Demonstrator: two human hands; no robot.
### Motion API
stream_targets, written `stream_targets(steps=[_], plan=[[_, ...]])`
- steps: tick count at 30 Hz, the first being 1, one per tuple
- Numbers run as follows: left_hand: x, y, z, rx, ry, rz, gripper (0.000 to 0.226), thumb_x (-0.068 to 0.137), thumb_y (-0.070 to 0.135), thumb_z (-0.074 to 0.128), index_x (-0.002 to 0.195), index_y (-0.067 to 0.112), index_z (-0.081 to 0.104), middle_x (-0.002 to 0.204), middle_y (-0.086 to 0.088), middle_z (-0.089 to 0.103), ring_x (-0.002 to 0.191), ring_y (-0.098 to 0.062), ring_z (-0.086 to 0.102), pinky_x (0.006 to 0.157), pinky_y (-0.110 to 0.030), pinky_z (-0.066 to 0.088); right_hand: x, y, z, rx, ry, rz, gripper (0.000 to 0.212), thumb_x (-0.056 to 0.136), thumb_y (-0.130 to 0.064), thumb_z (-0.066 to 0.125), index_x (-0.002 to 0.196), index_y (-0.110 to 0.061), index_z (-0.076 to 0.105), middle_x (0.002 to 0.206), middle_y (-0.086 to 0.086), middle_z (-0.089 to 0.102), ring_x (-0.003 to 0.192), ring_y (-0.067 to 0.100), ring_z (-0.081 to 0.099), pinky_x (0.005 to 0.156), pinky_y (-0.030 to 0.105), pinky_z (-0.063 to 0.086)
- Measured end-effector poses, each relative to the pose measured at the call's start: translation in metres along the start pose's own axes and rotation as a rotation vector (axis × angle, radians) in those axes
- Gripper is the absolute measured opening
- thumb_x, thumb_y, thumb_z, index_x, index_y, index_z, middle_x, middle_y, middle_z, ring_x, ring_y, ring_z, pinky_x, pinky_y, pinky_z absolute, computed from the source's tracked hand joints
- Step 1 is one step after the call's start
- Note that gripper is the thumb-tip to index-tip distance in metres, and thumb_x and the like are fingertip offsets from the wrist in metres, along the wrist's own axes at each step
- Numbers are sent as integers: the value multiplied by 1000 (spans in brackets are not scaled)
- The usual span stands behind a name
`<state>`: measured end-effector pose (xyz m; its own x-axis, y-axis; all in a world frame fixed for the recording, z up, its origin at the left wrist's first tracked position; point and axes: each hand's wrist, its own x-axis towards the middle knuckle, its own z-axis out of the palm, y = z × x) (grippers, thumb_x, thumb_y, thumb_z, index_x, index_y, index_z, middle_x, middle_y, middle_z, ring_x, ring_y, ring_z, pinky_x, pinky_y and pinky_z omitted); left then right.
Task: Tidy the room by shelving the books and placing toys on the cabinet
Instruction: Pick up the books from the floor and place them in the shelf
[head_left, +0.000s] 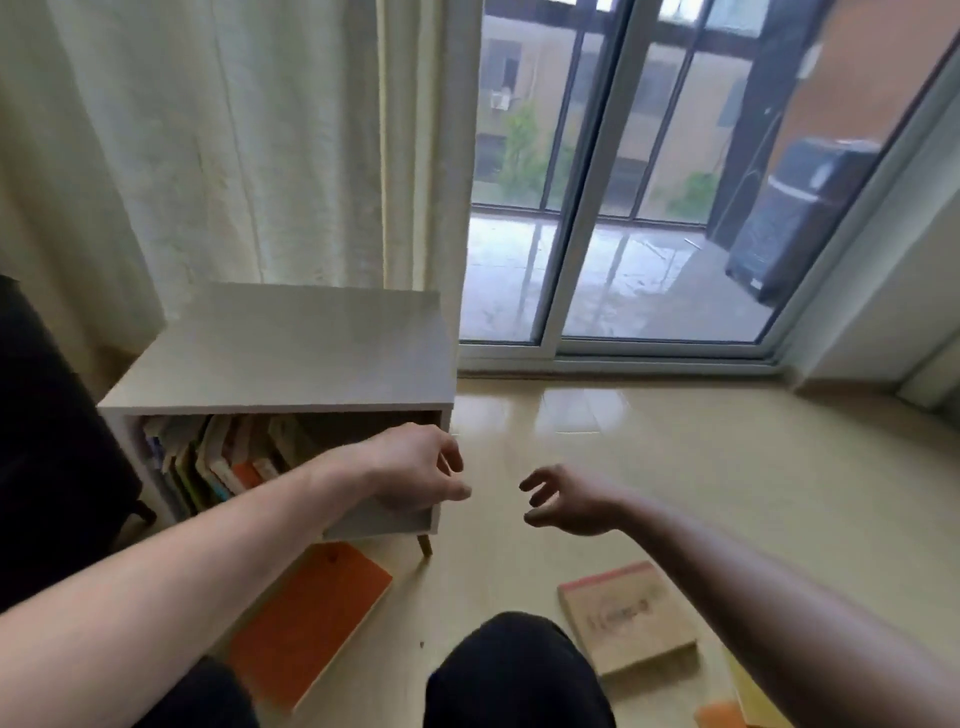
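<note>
Orange book (311, 618) and tan book (626, 618) lie flat on the floor by the knees, unshelved. Left hand (415, 467) and right hand (566, 501): grip loose on both, holding nothing, probably between picks. Beyond them, the cabinet (291, 358) shelf has leaning books (218, 457) at left and room at right.

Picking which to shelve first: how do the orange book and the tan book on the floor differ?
The orange book lies at the cabinet's foot; the tan book lies further right, below the right arm. The orange cover looks plain, the tan one printed. The tan book shows a thick edge. Both lie flat, untouched.
</note>
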<state>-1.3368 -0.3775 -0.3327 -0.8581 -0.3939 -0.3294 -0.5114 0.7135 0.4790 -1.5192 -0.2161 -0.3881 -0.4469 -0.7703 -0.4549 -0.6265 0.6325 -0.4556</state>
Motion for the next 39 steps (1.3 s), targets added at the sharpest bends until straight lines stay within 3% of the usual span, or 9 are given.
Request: stream_targets(steps=[5,10,14,18,21,24,29,32,39], plan=[[20,103,27,70,-75,147,45,96,49,70,135,26,63,129,8,68,110,-12,64,90,-26,51,-53,118,17,188,50,194,56,91,-32,73,142,-20,54,137,2,63,113,18,66,98,35,56],[52,175,84,138,-135,215,44,97,48,68,134,25,64,127,9,70,110,-15,64,94,-31,52,-97,211,51,406,123,364,50,92,-31,73,138,-19,56,130,-1,66,112,14,65,98,33,56],[70,173,145,178,-203,220,41,98,41,66,134,21,63,128,5,70,109,-17,65,89,-27,48,-120,254,105,485,146,492,48,91,-28,72,136,-20,59,127,-2,66,110,13,63,90,26,53],[75,142,199,524,-431,170,50,93,47,68,138,28,60,131,6,69,118,-21,64,97,-32,51,-145,290,177,484,35,628,57,89,-33,73,141,-22,54,138,0,59,117,18,60,97,32,52],[72,131,221,621,-526,184,52,93,49,67,140,28,59,127,8,70,116,-19,65,99,-35,52,-170,309,231,462,-4,754,66,85,-33,71,146,-25,48,145,2,54,117,20,61,95,32,52],[73,133,224,603,-534,220,48,97,47,66,140,27,58,125,13,71,113,-16,65,96,-29,49,-191,326,275,503,14,869,74,81,-27,75,149,-22,45,143,6,54,104,20,63,88,30,54],[81,138,223,561,-446,270,46,97,49,65,138,30,59,123,18,71,112,-14,64,93,-29,48,-228,362,334,487,45,1117,102,79,-34,80,160,-15,21,161,12,31,147,29,36,116,38,35],[84,137,228,575,-442,289,46,97,49,66,138,30,60,121,18,71,110,-14,64,92,-29,48,-249,376,358,530,67,1246,111,79,-35,83,161,-13,11,161,15,28,150,29,29,119,39,30],[81,121,238,602,-450,284,44,96,49,67,136,31,61,119,19,71,98,-11,60,85,-27,43,-281,392,404,586,63,1422,132,73,-41,87,161,-13,-7,162,21,24,147,37,33,118,43,32]])
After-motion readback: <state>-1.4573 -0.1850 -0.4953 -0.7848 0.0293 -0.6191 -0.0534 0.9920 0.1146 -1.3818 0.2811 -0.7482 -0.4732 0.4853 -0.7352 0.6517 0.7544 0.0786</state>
